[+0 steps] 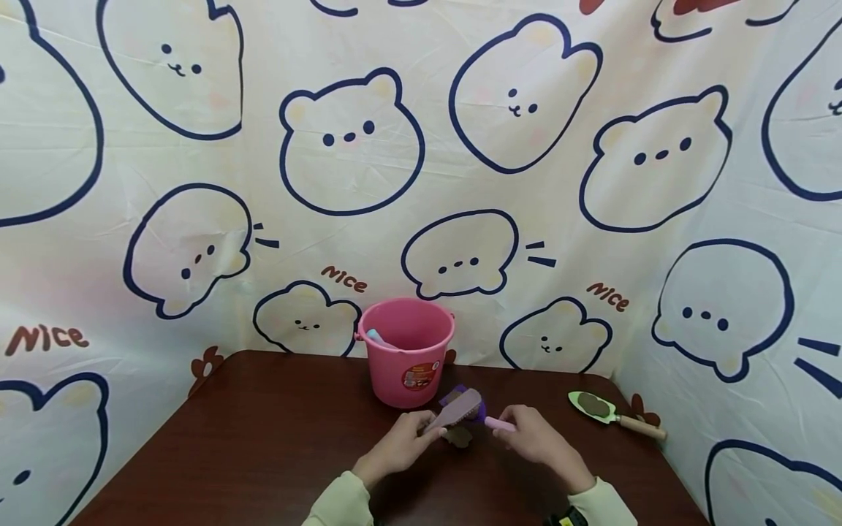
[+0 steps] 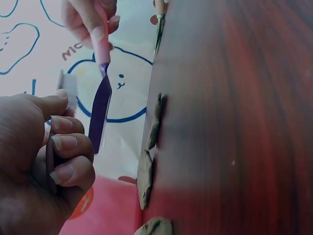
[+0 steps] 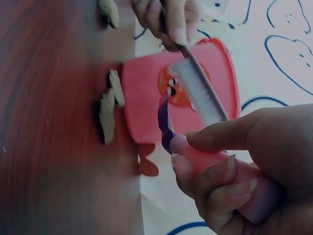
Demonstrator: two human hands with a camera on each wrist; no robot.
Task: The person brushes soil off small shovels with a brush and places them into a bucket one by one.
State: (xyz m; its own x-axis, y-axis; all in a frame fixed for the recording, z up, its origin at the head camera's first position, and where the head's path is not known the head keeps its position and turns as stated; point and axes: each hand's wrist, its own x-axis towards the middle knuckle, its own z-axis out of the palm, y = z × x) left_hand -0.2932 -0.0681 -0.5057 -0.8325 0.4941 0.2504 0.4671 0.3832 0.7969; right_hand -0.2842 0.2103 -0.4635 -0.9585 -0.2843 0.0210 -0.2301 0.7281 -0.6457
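My left hand [image 1: 397, 442] grips the handle of a mauve brush [image 1: 458, 408], its white bristles [image 3: 195, 88] facing down toward the table. In my right hand [image 1: 536, 440] is a small trowel by its pink handle [image 1: 501, 424]; its purple blade [image 2: 100, 110] shows edge-on in the left wrist view. The brush head overlaps that blade in the head view. Both tools are held above the table. Beneath them lie several flat grey-brown clay-like pieces [image 1: 459, 437], also seen as lumps [image 3: 106, 117] in the right wrist view.
A pink bucket [image 1: 404, 376] stands just behind the hands, with a light blue item [image 1: 378, 337] inside. To the right lies a green trowel [image 1: 595, 407] with a wooden handle and a brown patch on its blade. The dark table [image 1: 217, 453] backs onto a printed curtain.
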